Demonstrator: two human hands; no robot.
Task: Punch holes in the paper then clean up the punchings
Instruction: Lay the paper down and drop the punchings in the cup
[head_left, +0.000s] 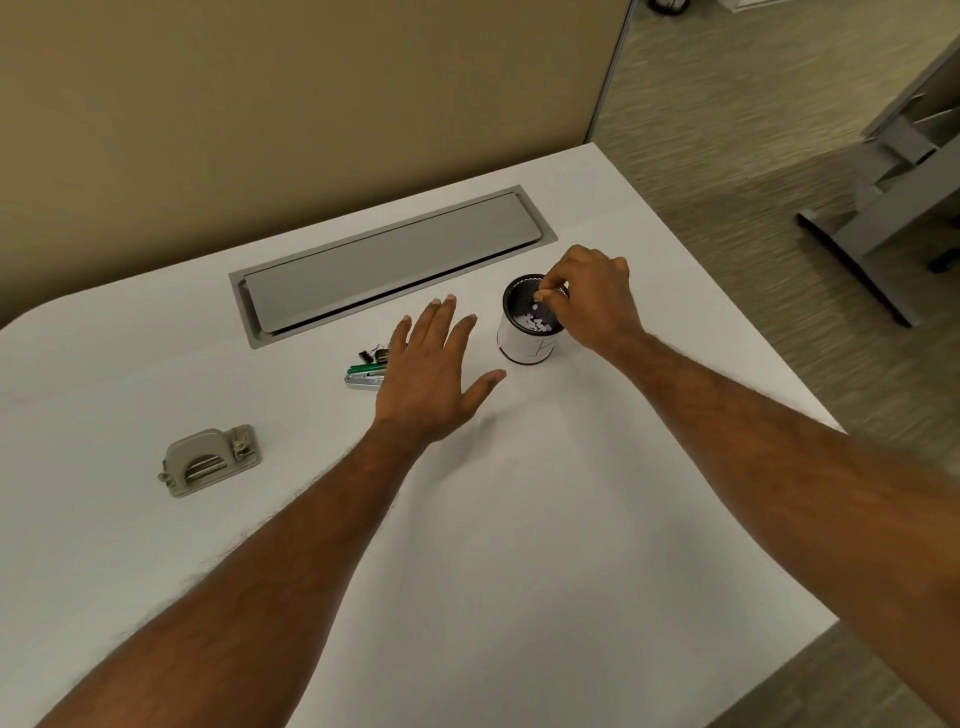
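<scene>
The right hand (592, 301), right of centre in the frame, is closed into a pinch, with its fingertips (543, 296) drawn together directly over the mouth of the cup (524, 345). The pinch probably holds a few punchings (537, 323), but they are too small to confirm. More of these white discs lie inside the cup, too many and too small to count. The cup stands upright with its long axis vertical and its mouth up, so any release drops straight down. The right hand is the nearer hand. The left hand (426, 384) is open, fingers straight and spread, low over the desk (519, 519), left of the cup and apart from it. Just beyond its fingers, at centre frame, lie one green stapler (363, 375) and what appear to be two binder clips (375, 356). One hole punch (210, 460) sits at lower left, well apart from both hands. No sheet of paper can be told from the white desk.
</scene>
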